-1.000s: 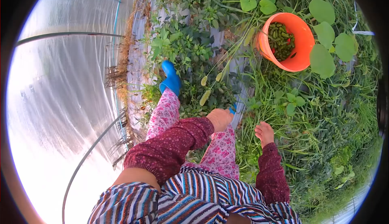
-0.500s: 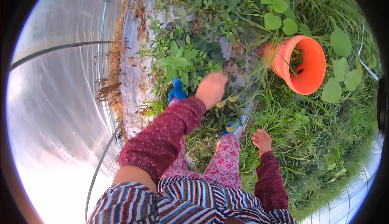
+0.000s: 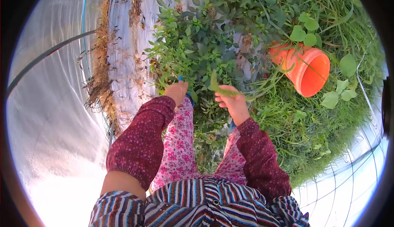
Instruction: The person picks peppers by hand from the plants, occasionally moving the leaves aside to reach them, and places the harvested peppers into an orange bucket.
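My left hand (image 3: 176, 92) reaches down at the edge of the leafy pepper-like plants (image 3: 182, 48), just in front of my left leg. Its back faces up, and its fingertips are hidden among the leaves. My right hand (image 3: 236, 106) hovers over the foliage in front of my right leg, its fingers loosely bent and a little apart. A long green grass blade (image 3: 227, 92) crosses over this hand in the view. A scrap of blue shoe (image 3: 232, 125) shows beneath my right wrist.
An orange bucket (image 3: 301, 69) lies tipped on its side in tall grass (image 3: 283, 116) to the right. Pale ground sheeting (image 3: 125, 42) with dry straw (image 3: 102, 58) runs along the left, beside a clear plastic wall (image 3: 53, 87) with a dark hoop (image 3: 45, 54).
My left hand has drawn back and left from over the middle plants toward my left leg. The right hand has moved forward and left. The view has shifted slightly.
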The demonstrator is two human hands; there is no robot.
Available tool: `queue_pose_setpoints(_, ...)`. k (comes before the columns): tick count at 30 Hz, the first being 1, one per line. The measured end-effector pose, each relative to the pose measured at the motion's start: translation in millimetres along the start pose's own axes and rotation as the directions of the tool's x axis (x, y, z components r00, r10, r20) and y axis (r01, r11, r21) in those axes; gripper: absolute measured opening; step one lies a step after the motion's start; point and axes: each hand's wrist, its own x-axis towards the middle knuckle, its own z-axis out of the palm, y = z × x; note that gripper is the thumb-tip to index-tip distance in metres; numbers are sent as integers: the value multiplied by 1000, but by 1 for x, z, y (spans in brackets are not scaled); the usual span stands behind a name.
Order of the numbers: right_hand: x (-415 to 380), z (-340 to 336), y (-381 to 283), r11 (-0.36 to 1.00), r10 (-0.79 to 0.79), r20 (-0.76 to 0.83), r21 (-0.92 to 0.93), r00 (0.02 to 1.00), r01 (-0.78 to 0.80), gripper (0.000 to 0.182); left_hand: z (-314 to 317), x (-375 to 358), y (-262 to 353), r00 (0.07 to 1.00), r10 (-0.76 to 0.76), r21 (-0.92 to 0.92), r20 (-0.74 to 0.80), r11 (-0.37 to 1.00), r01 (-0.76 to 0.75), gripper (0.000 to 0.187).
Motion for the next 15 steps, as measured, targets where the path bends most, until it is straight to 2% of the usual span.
queue_pose_setpoints(2, 30, 5, -14, 979, -126, -21, -167, 992, 120, 31, -4, -4, 5, 997, 30, -57, -73, 998, -34, 25)
queue_pose_setpoints(3, 49, 2, -15, 940, -207, -19, -281, 978, 193, 34, 2, -4, 4, 997, 31, -73, -63, 997, -36, 25)
queue_pose_setpoints(5, 87, 0, -18, 727, -456, 17, -569, 890, 384, 44, 14, 1, 0, 992, 71, -115, -101, 990, -83, 22)
queue_pose_setpoints(6, 101, 3, -22, 729, -447, 16, -574, 895, 374, 44, 17, 1, -2, 993, 72, -124, -94, 989, -84, 22)
queue_pose_setpoints(8, 129, 6, -29, 456, -530, 30, -832, 848, 314, 56, 21, -2, -8, 998, 65, -120, -18, 991, -66, 19)
queue_pose_setpoints(9, 150, 0, -26, 458, -522, 27, -834, 853, 307, 56, 21, -4, -13, 998, 67, -126, -11, 990, -68, 19)
queue_pose_setpoints(11, 186, -10, -4, 501, -368, 7, -841, 930, 205, 65, 20, -12, -21, 997, 56, -101, -61, 993, -62, 16)
queue_pose_setpoints(12, 174, 0, -22, 445, -283, -25, -889, 959, 108, 70, 11, -16, -23, 1000, 9, -103, -24, 995, -12, 17)
queue_pose_setpoints(13, 173, -1, -14, 438, -274, -17, -892, 962, 109, 70, 12, -18, -27, 1000, 1, -114, -21, 993, -3, 17)
queue_pose_setpoints(15, 187, 1, -11, 432, -138, 131, -884, 982, 179, 65, 16, -20, -39, 999, -41, -127, 9, 991, 42, 28)
